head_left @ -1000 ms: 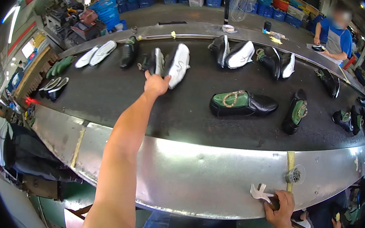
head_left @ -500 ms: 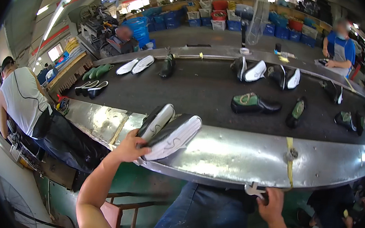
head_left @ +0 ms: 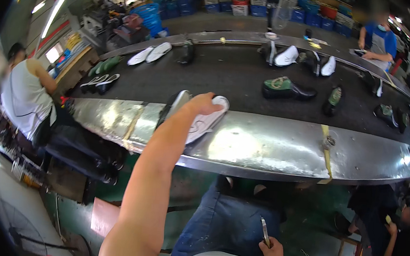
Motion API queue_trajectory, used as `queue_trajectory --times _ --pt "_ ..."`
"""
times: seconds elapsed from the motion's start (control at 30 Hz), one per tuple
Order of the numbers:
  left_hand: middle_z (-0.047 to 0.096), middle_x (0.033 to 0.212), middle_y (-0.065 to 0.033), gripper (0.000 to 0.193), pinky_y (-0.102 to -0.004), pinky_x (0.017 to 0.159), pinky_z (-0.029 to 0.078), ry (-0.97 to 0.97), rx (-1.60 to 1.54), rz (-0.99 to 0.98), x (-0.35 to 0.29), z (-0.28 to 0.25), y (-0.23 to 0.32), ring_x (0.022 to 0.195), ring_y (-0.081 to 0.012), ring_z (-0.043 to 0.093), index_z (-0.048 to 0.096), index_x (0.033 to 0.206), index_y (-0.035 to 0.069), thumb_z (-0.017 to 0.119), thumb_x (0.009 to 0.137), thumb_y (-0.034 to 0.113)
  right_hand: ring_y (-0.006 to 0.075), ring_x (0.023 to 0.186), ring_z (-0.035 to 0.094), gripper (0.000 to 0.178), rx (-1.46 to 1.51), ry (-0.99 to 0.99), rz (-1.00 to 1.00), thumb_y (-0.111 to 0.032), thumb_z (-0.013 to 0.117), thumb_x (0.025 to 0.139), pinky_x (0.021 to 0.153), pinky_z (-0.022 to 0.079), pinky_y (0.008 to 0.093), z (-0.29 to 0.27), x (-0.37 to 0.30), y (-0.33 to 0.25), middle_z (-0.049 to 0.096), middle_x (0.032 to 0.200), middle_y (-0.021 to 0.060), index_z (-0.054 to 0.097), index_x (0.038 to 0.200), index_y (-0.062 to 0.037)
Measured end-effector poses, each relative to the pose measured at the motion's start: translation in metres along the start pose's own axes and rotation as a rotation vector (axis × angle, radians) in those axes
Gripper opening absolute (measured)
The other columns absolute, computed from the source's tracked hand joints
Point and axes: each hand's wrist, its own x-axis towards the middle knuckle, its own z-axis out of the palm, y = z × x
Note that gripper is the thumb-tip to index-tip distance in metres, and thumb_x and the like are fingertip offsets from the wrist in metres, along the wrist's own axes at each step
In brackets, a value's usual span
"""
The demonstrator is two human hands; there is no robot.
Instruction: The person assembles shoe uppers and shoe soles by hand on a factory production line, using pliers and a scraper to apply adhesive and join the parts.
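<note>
Two black shoes with white soles lie side by side, soles up, on the near metal ledge of the conveyor. My left hand [head_left: 203, 104] reaches over the right shoe [head_left: 204, 127] and grips its far end, thumb and fingers on the edge. The left shoe [head_left: 180, 99] is mostly hidden behind my forearm. Low in front of my lap, my right hand [head_left: 272, 252] is closed round a slim metal hand tool [head_left: 265, 228], its tip pointing up; its exact kind does not show.
Black, green and white shoes stand on the dark conveyor belt [head_left: 219, 75]. A yellow strap [head_left: 327, 158] crosses the metal ledge [head_left: 271, 146]. A person in a white top [head_left: 27, 98] works at left, another in blue [head_left: 385, 44] across the belt. A pink stool [head_left: 103, 216] is by my left arm.
My left hand has moved from the near end of the shoes to the far end of the right one. My right hand has dropped from the ledge edge to my lap, still holding the tool.
</note>
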Motion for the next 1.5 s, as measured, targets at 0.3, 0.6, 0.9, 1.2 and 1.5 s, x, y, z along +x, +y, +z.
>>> queue_trajectory --times 0.3,0.6,0.9,1.2,1.5 --pt "0.05 0.147 -0.018 0.084 -0.0358 0.113 0.036 -0.049 -1.006 0.303 -0.195 0.054 0.062 0.133 -0.0254 0.049 0.026 0.158 0.009 0.073 0.091 0.032 0.0103 0.073 0.057 0.022 0.148 -0.045 -0.038 -0.019 0.073 0.087 0.07 0.049 0.028 -0.016 -0.041 0.065 0.061 0.079 0.0008 0.064 0.101 -0.0048" --pt "0.048 0.138 -0.0131 0.067 -0.0357 0.111 0.037 -0.25 -1.26 0.239 -0.321 0.259 0.119 0.127 -0.0219 0.048 0.034 0.153 0.015 0.068 0.094 0.017 0.0282 0.072 0.065 0.022 -0.157 -0.064 -0.212 -0.021 0.063 0.095 0.068 0.051 0.0371 -0.05 -0.073 -0.029 0.064 0.078 0.0145 0.064 0.106 -0.0014" --pt "0.038 0.15 -0.0211 0.059 -0.0391 0.114 0.033 -0.261 -1.11 0.229 -0.327 0.245 0.14 0.139 -0.0333 0.04 0.032 0.152 0.013 0.053 0.102 0.037 0.0251 0.076 0.066 0.031 -0.153 -0.226 -0.335 -0.022 0.059 0.098 0.073 0.052 0.0358 -0.043 -0.059 -0.057 0.068 0.086 0.0128 0.061 0.123 -0.0034" --pt "0.056 0.135 -0.019 0.061 -0.0355 0.108 0.04 -0.28 -0.96 0.198 -0.326 0.221 0.133 0.126 -0.0289 0.054 0.034 0.152 0.012 0.056 0.101 0.037 0.0131 0.071 0.062 0.022 0.238 -0.569 0.048 -0.022 0.055 0.101 0.066 0.052 0.0306 -0.053 -0.028 -0.081 0.067 0.09 0.0075 0.061 0.106 -0.0014" --pt "0.055 0.134 -0.0092 0.061 -0.0305 0.103 0.043 -0.463 -1.277 0.222 -0.298 0.248 0.097 0.119 -0.0171 0.053 0.034 0.154 0.013 0.061 0.1 0.016 0.0436 0.094 0.065 0.033 -0.338 -0.061 -0.485 -0.02 0.06 0.096 0.083 0.053 0.0475 -0.007 0.015 -0.014 0.067 0.101 0.0244 0.058 0.118 0.0041"
